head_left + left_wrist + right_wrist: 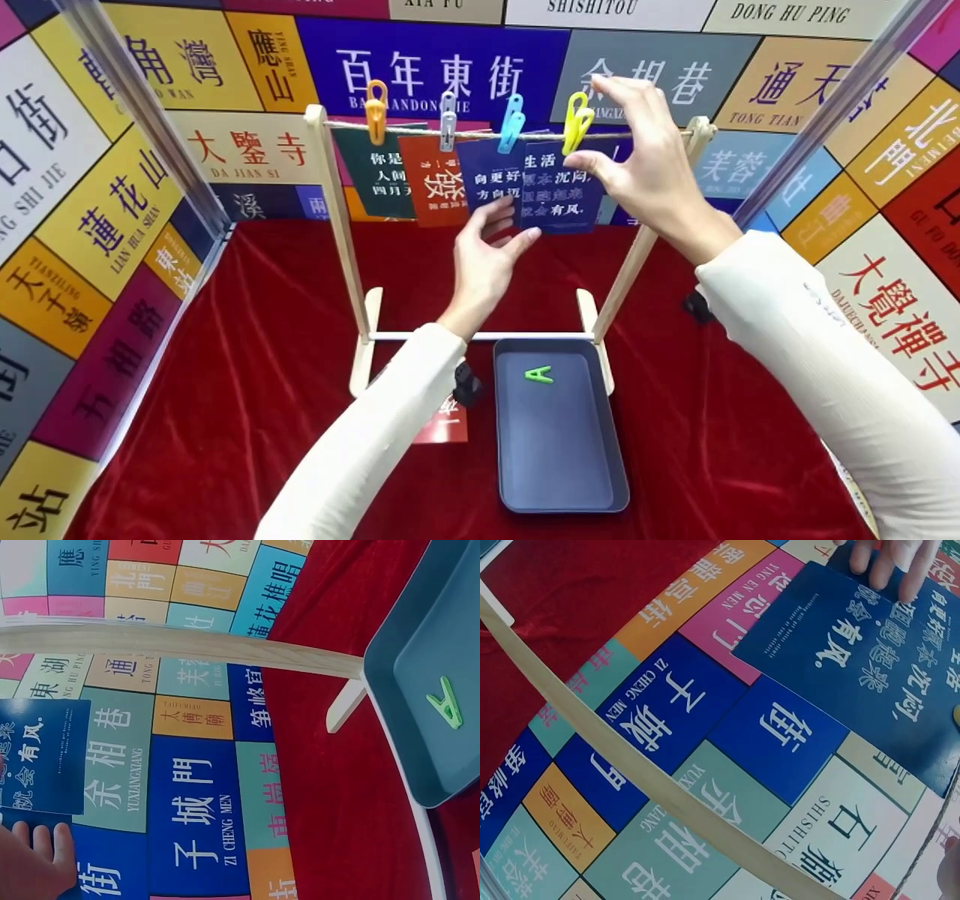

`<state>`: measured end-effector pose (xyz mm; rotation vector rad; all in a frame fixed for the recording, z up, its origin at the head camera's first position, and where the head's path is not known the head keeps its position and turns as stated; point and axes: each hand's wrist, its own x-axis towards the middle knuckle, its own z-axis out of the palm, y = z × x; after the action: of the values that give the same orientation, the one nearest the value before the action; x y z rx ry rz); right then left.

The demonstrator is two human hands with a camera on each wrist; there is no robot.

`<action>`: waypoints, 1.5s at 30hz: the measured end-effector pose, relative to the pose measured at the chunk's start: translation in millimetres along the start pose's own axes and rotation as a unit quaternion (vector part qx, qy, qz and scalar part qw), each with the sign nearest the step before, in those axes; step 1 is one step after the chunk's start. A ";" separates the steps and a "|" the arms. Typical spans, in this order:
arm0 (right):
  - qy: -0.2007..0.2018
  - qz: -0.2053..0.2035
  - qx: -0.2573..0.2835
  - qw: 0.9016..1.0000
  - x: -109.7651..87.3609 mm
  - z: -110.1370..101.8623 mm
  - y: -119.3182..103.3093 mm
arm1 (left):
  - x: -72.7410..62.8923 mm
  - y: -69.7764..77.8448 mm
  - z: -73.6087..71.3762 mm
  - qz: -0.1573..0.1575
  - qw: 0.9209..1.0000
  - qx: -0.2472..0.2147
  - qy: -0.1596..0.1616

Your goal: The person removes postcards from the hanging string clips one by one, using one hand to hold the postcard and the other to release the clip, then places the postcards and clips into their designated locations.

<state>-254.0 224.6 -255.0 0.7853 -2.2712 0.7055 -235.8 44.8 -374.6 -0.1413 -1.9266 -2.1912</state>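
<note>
Four cards hang from a cord by clothespins: a dark green card (379,176), a red card (435,195), a blue card (480,161) and another blue card (559,202). A yellow clothespin (577,124) grips the cord and the rightmost card's top. Around that clothespin is my right hand (652,157), thumb and forefinger spread apart, the thumb near its lower end. My left hand (484,259) is at the lower parts of the two blue cards, fingers and thumb apart; whether it touches them is unclear. The left wrist view catches the rightmost blue card (52,757) beside its fingers.
An orange clothespin (376,112), a grey one (448,124) and a light blue one (512,124) sit along the cord of the wooden rack (341,225). A dark tray (559,450) holds a green clothespin (538,374). Another card (450,427) lies partly behind the left sleeve.
</note>
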 end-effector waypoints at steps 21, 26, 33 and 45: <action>-0.056 0.117 0.038 0.991 24.2 -2.7 -9.9 | 7.5 -13.6 9.4 -0.025 1.000 -0.009 0.012; -0.051 0.134 0.040 0.989 25.5 -1.6 -11.1 | 6.1 -13.8 12.3 -0.025 1.000 -0.006 0.008; -0.041 0.149 0.046 0.987 26.3 1.5 -12.8 | 6.0 -14.8 16.3 -0.042 0.998 -0.035 0.020; -0.007 0.193 0.073 0.979 29.3 2.0 -17.3 | 6.2 -12.5 16.0 -0.068 0.995 -0.054 0.040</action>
<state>-261.3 201.3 -231.1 0.4145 -2.4323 1.0559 -245.8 61.4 -383.2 0.0605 -1.8248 -2.3507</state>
